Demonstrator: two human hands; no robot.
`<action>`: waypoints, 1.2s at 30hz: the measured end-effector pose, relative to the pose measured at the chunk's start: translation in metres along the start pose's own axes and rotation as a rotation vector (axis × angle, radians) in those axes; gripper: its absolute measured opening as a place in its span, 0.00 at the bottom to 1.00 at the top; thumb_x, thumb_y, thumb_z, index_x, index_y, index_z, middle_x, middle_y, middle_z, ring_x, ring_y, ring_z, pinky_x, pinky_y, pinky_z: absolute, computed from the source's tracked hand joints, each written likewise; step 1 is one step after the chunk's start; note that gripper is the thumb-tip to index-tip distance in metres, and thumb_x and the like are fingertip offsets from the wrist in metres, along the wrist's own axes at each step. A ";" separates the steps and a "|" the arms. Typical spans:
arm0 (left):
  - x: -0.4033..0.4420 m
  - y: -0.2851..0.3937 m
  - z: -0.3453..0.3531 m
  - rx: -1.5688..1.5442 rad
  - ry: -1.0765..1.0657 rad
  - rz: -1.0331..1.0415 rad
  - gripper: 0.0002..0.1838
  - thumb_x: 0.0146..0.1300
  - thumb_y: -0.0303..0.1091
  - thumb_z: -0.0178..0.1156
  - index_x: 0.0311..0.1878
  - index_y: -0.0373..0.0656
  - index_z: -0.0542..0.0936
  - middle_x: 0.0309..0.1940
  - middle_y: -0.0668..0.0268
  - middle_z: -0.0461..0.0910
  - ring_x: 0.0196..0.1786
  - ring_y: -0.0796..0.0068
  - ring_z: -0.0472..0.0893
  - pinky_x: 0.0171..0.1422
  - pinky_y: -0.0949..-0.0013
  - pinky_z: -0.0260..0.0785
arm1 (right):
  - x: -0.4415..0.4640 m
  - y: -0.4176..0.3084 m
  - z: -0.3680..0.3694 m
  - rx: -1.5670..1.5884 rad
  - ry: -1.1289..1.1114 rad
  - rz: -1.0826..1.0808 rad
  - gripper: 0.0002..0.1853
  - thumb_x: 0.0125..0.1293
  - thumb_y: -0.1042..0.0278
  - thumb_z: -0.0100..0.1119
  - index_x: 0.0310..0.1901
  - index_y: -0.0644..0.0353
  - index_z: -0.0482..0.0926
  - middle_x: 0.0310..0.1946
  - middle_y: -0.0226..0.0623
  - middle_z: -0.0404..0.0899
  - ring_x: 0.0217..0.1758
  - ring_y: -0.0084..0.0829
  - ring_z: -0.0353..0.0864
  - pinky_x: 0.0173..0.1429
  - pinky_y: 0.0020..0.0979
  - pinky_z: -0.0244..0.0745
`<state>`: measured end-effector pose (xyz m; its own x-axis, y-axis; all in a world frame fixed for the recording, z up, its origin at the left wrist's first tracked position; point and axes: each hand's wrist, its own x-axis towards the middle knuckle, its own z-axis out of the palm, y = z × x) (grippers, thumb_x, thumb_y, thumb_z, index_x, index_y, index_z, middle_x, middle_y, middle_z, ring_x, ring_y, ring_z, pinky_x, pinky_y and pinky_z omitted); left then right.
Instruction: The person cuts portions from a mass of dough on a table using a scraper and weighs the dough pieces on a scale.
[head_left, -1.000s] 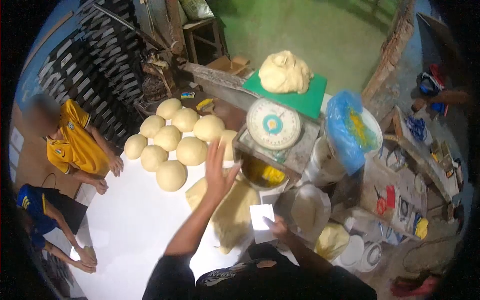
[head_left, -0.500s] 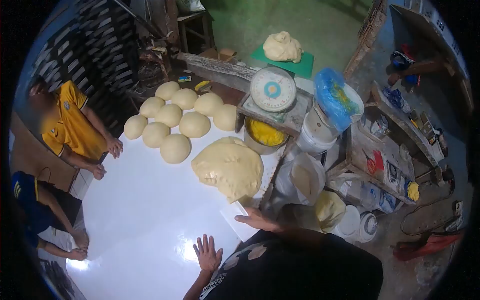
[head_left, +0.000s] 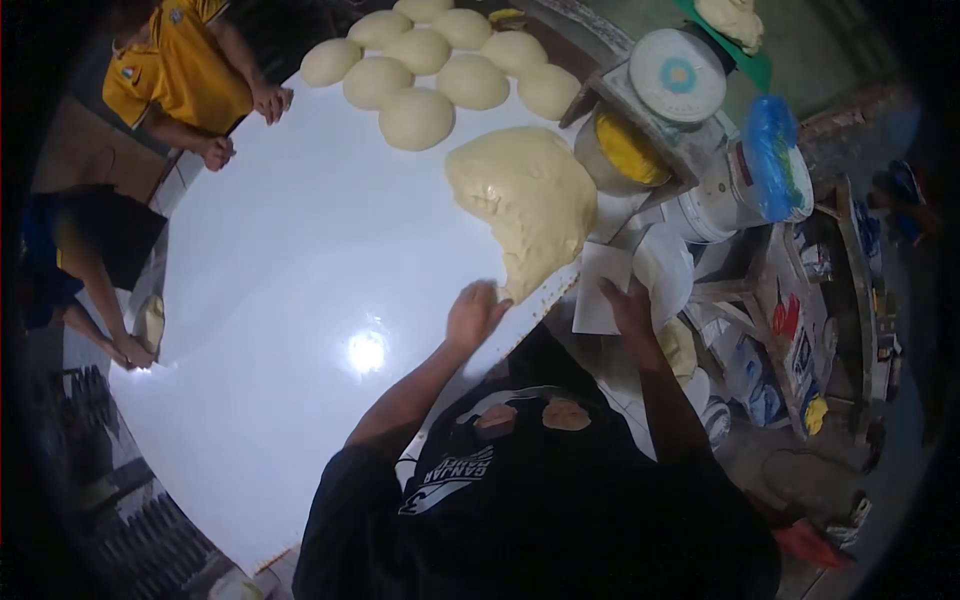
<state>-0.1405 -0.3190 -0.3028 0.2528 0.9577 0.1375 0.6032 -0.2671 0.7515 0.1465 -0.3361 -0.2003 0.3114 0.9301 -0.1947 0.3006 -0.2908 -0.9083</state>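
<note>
A large, flattened mass of pale yellow dough (head_left: 535, 190) lies on the white table, narrowing to a tail at the near edge. My left hand (head_left: 474, 318) is at that tail, its fingers curled in and the thumb toward the dough. Further right, my right hand (head_left: 630, 305) grips a flat white dough scraper (head_left: 601, 288), held out past the table's edge and apart from the dough. Several smooth round dough balls (head_left: 417, 119) sit in rows beyond the big mass.
A dial scale (head_left: 677, 75) stands on a wooden stand over a pot of yellow stuff (head_left: 628, 148). White buckets (head_left: 700, 215) are at the right. Across the white table (head_left: 270, 270) are two people, one in a yellow shirt (head_left: 185, 75); the other's hands are by a dough piece (head_left: 150, 322).
My left hand has gone from lying flat on the table to the dough's tail. The scraper in my right hand has moved right, away from the dough. The camera view has turned.
</note>
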 end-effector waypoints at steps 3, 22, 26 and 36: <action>0.019 -0.002 0.049 -0.006 -0.018 -0.117 0.18 0.66 0.39 0.67 0.53 0.38 0.79 0.50 0.47 0.81 0.53 0.43 0.80 0.57 0.48 0.75 | 0.012 -0.007 0.015 -0.259 -0.131 0.049 0.21 0.70 0.59 0.68 0.57 0.64 0.82 0.41 0.42 0.88 0.40 0.37 0.89 0.49 0.39 0.82; 0.072 0.006 -0.016 -0.744 0.302 -0.455 0.10 0.73 0.30 0.62 0.46 0.31 0.85 0.33 0.66 0.84 0.36 0.78 0.80 0.46 0.72 0.73 | 0.053 0.065 0.096 0.118 -0.417 0.044 0.28 0.71 0.48 0.67 0.60 0.66 0.79 0.50 0.51 0.86 0.54 0.44 0.85 0.59 0.42 0.77; 0.159 0.063 -0.024 -1.069 0.233 -0.514 0.08 0.73 0.29 0.62 0.48 0.33 0.84 0.33 0.67 0.84 0.36 0.77 0.81 0.46 0.72 0.73 | 0.076 0.008 0.034 0.606 -0.243 0.123 0.18 0.75 0.59 0.66 0.57 0.64 0.81 0.45 0.31 0.86 0.46 0.25 0.85 0.51 0.34 0.80; 0.358 0.294 -0.106 -1.081 0.195 0.160 0.16 0.75 0.32 0.61 0.59 0.33 0.79 0.48 0.62 0.83 0.50 0.71 0.82 0.59 0.68 0.73 | 0.146 -0.026 -0.077 0.865 -0.271 0.326 0.14 0.75 0.59 0.64 0.54 0.59 0.82 0.41 0.27 0.85 0.40 0.19 0.84 0.44 0.28 0.82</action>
<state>0.0473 -0.0437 0.0353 0.0879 0.9463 0.3111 -0.4273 -0.2463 0.8699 0.2535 -0.2096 -0.1762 0.0104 0.8846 -0.4662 -0.5662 -0.3790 -0.7319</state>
